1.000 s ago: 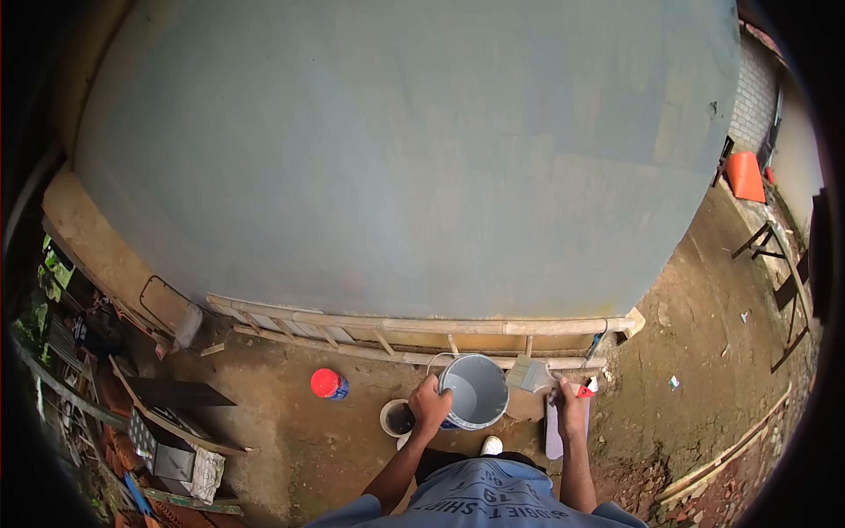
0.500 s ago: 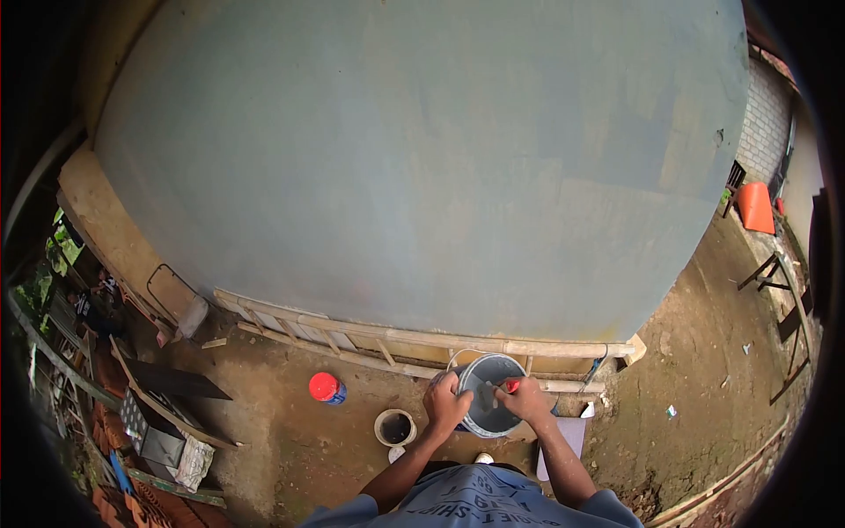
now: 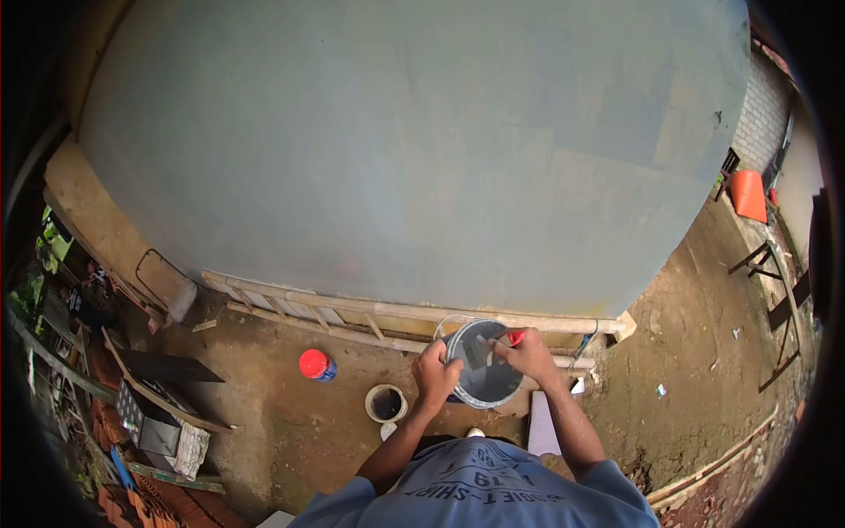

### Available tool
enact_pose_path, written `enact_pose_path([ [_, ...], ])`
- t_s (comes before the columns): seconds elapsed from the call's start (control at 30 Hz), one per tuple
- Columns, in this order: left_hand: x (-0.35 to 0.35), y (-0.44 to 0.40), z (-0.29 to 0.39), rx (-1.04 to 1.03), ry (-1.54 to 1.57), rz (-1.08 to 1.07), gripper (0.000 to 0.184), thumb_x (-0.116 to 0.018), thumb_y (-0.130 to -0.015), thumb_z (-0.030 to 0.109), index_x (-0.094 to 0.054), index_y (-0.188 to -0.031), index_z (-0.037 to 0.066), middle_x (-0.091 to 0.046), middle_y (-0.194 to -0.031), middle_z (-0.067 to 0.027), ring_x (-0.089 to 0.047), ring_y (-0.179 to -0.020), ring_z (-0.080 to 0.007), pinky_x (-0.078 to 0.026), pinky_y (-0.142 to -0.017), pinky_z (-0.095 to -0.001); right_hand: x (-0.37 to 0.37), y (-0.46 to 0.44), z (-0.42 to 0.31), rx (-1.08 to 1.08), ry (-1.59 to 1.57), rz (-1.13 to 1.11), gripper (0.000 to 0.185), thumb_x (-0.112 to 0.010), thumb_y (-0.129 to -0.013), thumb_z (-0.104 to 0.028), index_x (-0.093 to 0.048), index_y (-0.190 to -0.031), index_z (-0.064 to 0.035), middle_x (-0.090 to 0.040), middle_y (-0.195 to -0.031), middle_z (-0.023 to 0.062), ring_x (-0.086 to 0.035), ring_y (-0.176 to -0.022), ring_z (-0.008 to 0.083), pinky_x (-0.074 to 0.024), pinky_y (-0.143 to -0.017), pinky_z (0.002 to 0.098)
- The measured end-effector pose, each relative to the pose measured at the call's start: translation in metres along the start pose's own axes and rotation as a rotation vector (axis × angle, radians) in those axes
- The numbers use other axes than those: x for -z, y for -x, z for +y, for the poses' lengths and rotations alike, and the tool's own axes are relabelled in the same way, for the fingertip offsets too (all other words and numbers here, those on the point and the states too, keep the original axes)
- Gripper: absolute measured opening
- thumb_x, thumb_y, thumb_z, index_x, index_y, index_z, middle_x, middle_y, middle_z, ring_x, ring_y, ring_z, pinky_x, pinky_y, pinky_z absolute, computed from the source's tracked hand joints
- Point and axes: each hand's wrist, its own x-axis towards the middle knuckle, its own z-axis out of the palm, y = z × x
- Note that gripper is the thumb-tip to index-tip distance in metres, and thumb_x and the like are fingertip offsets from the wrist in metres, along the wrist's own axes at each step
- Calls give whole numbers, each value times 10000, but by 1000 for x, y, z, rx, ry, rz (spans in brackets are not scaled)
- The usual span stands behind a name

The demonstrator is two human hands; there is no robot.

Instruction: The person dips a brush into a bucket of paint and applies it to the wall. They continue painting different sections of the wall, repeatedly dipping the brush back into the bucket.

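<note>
Wall [image 3: 422, 176] in uneven grey-green fills most of the view, its tone shifting in blocky patches towards the right. Along its foot runs a long bamboo ladder [image 3: 387, 310] with pale rails. Just in front of the ladder is the grey bucket [image 3: 475, 403], open side towards the camera; whether it hangs from the hand or rests on something beneath, I cannot tell. To its left on the ground stand a small pale pot [image 3: 370, 400] with dark contents and, farther off, a red-lidded container [image 3: 317, 363].

The left hand [image 3: 435, 370] has its grip closed on the bucket's near-left rim. The right hand [image 3: 528, 355] reaches over the opposite side, its grip closed around the brush [image 3: 516, 338] (only the red handle end shows clearly). A second ago that brush was out in the air beside the bucket; now it points down inside, so the bristles appear to be at the grey contents, though how deep they sit is hidden.
</note>
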Motion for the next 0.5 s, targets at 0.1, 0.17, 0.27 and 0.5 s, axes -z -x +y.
enact_pose_path([
  [0.1,2,-4,1,46,50,-9,290,-665,-587,5,-376,-601,15,-326,-506,-45,-305,-494,-130,-253,-465,-341,29,-12,-10,31,-122,22,195,-696,-874,-171,-700,-842,21,-652,-601,69,-623,-524,111,-487,-493,282],
  [0.17,1,-6,-2,45,97,14,269,-654,-589,4,-385,-593,12,-329,-504,-29,-298,-496,-123,-249,-468,-337,34,-11,-13,-20,-221,-36,177,-696,-878,-158,-698,-863,19,-663,-630,60,-628,-530,102,-486,-471,264],
  [0.27,-1,-8,-6,66,117,35,270,-649,-580,4,-380,-587,13,-326,-506,-22,-290,-502,-123,-246,-473,-332,34,-13,-8,23,-116,-23,169,-686,-883,-149,-696,-863,19,-666,-645,62,-637,-542,94,-485,-454,252],
  [0.5,5,-3,-6,79,76,50,286,-652,-571,4,-366,-583,16,-309,-514,-28,-281,-504,-135,-243,-477,-342,14,-6,3,155,119,-88,207,-692,-837,-177,-688,-825,29,-622,-614,182,-613,-517,261,-504,-561,364],
])
